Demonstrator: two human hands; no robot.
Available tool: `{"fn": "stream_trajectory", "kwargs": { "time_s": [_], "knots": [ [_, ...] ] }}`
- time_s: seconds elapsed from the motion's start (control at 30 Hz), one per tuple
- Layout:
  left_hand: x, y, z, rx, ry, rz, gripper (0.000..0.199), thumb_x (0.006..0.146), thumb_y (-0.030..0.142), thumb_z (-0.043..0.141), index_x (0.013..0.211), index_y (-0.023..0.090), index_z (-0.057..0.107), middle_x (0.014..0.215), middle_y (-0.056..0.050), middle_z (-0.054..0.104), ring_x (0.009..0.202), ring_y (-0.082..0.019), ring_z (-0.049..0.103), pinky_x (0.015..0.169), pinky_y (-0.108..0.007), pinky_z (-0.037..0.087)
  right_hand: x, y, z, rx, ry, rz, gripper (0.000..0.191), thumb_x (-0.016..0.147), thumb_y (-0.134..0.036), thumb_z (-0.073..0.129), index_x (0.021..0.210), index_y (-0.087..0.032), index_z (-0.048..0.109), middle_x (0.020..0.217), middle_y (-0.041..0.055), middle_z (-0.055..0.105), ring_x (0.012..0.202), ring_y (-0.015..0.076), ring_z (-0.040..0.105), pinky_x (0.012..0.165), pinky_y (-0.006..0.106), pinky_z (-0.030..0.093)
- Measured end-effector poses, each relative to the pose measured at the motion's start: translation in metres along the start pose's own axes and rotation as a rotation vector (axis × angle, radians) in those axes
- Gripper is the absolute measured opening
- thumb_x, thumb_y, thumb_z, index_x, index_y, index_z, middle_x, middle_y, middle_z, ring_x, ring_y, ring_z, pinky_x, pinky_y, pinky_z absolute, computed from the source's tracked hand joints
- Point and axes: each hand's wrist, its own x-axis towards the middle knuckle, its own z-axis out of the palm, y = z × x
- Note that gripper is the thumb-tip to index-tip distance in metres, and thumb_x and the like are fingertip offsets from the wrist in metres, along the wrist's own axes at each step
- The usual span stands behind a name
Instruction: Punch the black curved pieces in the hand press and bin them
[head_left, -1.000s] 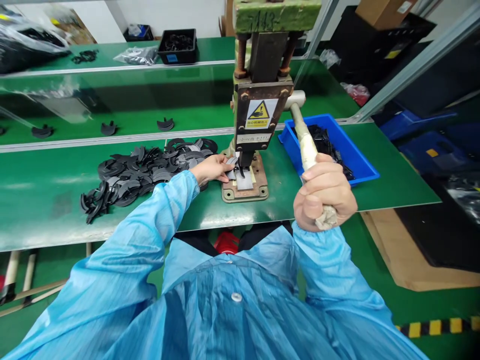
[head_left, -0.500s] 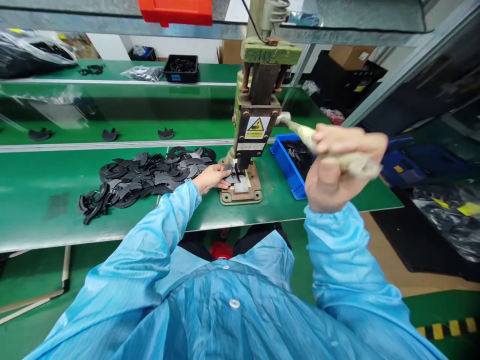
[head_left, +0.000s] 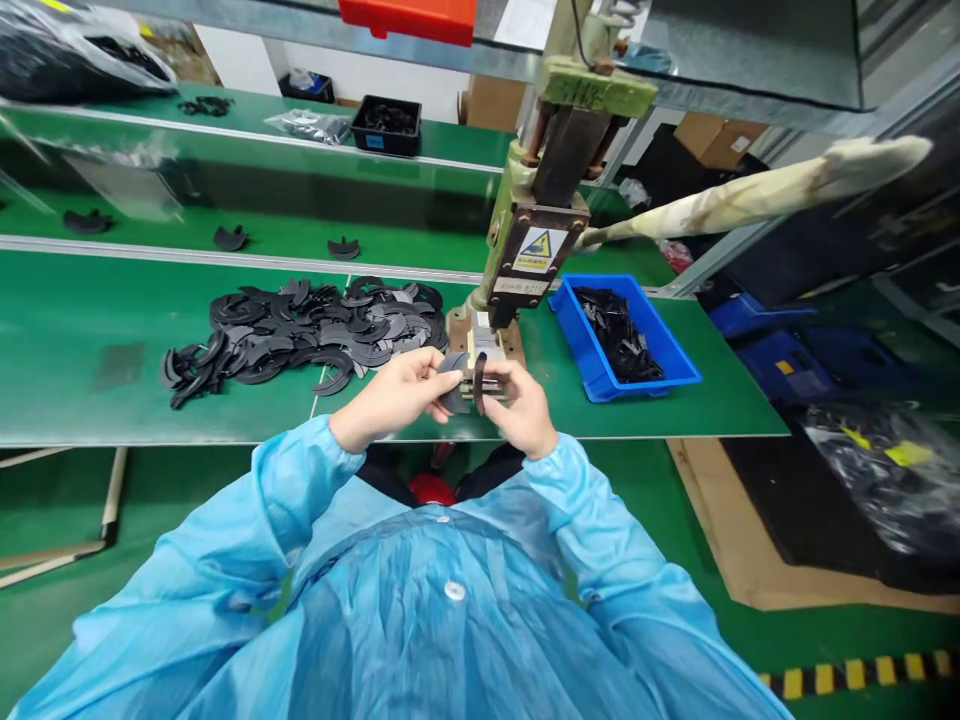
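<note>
Two curved pieces, side by side at the green metal press (head_left: 534,245).
From my remote view, the left hand (head_left: 390,395) pinches a grey, flat crescent piece (head_left: 452,372); just right of it, the right hand (head_left: 527,408) pinches a slim, dark curved strip (head_left: 479,384), long axis pointing away from the body.

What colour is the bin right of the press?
The bin is blue, seen best in the head view.

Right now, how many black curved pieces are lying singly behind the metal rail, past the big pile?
3 that I can see clearly: a left piece, a middle piece and a right piece. A dark sliver at the picture's left edge may be another.
</note>
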Motion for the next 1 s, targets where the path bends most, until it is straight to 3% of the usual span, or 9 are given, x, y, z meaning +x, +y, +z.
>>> {"fn": "stream_trajectory", "kwargs": {
  "time_s": [0.17, 0.43, 0.67, 0.73, 0.9, 1.0],
  "knots": [
    [-0.008, -0.003, 0.012, 0.019, -0.022, -0.005, 0.053, 0.083, 0.061, 0.090, 0.088, 0.019, 0.058, 0.069, 0.001, 0.070, 0.053, -0.013, 0.070, 0.051, -0.025, 0.062, -0.010, -0.001, 0.019, -0.023, 0.070, -0.003, 0.035, 0.090, -0.056, 0.080, 0.100, -0.023, 0.073, 0.096, 0.0031, 0.077, 0.091, 0.0176, 0.073, 0.089, 0.034, 0.062],
    [-0.002, -0.002, 0.011, -0.028, -0.118, -0.082, 0.055, 0.079, 0.059, 0.093, 0.083, 0.018, 0.056, 0.067, 0.002, 0.067, 0.047, -0.011, 0.066, 0.045, -0.020, 0.052, -0.022, -0.002, 0.022, -0.046, 0.116, -0.009, 0.031, 0.096, -0.053, 0.073, 0.102, -0.023, 0.071, 0.096, 0.0031, 0.075, 0.087, 0.0168, 0.070, 0.085, 0.033, 0.060],
    [-0.006, 0.004, 0.023, 0.246, 0.014, 0.034, 0.036, 0.090, 0.046, 0.085, 0.088, 0.021, 0.060, 0.069, 0.003, 0.066, 0.052, -0.013, 0.066, 0.045, -0.021, 0.050, -0.026, -0.003, 0.022, -0.120, 0.150, -0.038, 0.024, 0.101, -0.047, 0.065, 0.101, -0.023, 0.068, 0.096, 0.0041, 0.074, 0.087, 0.0176, 0.071, 0.086, 0.035, 0.060],
    [-0.003, 0.007, 0.021, 0.281, -0.009, 0.004, 0.037, 0.090, 0.046, 0.086, 0.085, 0.020, 0.059, 0.066, 0.002, 0.066, 0.051, -0.013, 0.066, 0.044, -0.021, 0.049, -0.026, -0.004, 0.020, -0.148, 0.131, -0.048, 0.023, 0.100, -0.046, 0.066, 0.101, -0.023, 0.069, 0.095, 0.0044, 0.075, 0.088, 0.0183, 0.071, 0.088, 0.036, 0.061],
    [0.011, -0.001, 0.011, -0.063, -0.241, -0.133, 0.054, 0.080, 0.061, 0.092, 0.085, 0.018, 0.060, 0.068, 0.000, 0.068, 0.050, -0.012, 0.066, 0.050, -0.023, 0.057, -0.029, 0.001, 0.019, -0.187, 0.166, -0.060, 0.019, 0.103, -0.043, 0.063, 0.105, -0.024, 0.066, 0.096, 0.0041, 0.074, 0.088, 0.0177, 0.073, 0.084, 0.034, 0.062],
    [0.013, -0.010, 0.006, -0.113, -0.211, -0.125, 0.058, 0.077, 0.063, 0.094, 0.087, 0.018, 0.060, 0.069, 0.001, 0.069, 0.050, -0.011, 0.066, 0.050, -0.022, 0.057, -0.030, 0.000, 0.014, -0.222, 0.129, -0.076, 0.018, 0.104, -0.040, 0.062, 0.110, -0.024, 0.067, 0.103, 0.0053, 0.077, 0.092, 0.0181, 0.075, 0.087, 0.035, 0.063]
  ]
}}
